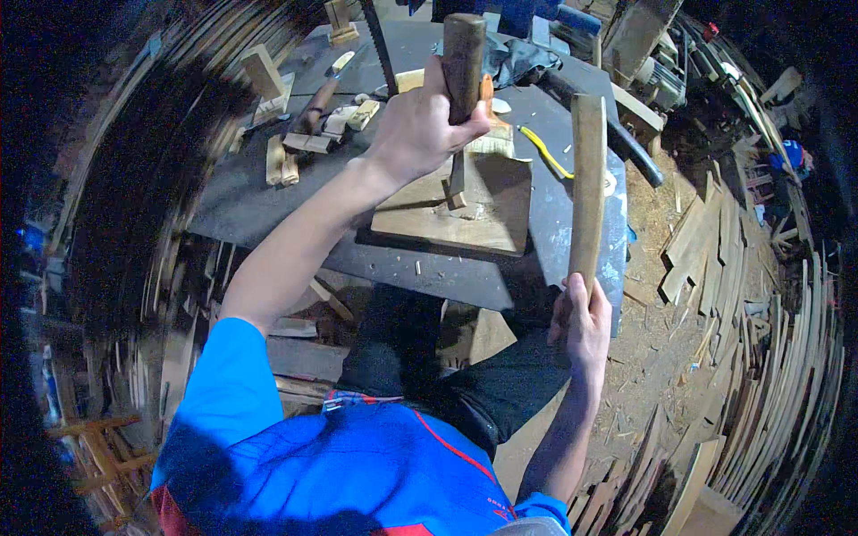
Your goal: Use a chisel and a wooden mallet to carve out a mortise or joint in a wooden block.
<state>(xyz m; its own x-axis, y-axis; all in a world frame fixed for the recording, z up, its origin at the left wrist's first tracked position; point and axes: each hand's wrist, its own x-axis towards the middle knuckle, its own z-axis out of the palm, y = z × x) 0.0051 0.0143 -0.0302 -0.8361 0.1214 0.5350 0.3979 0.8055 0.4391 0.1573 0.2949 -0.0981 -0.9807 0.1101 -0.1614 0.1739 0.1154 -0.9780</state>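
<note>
My left hand [420, 132] is closed round the dark wooden handle of a chisel [465, 67], held upright. The chisel's blade reaches down to a flat wooden board [487, 219] on the grey table, at a small cut spot. My right hand [584, 326] grips the lower end of a long squared wooden bar [588, 183]. The bar points away from me, to the right of the board and apart from the chisel. Behind the board, partly hidden by my left hand, is a brush [492, 125] with an orange-brown handle.
The grey table [259, 210] carries several small wood offcuts [310, 141] at left and a saw blade [379, 46] at the back. A yellow curved tool [545, 154] and a dark bar [639, 156] lie at right. Planks [702, 241] and shavings cover the floor beyond.
</note>
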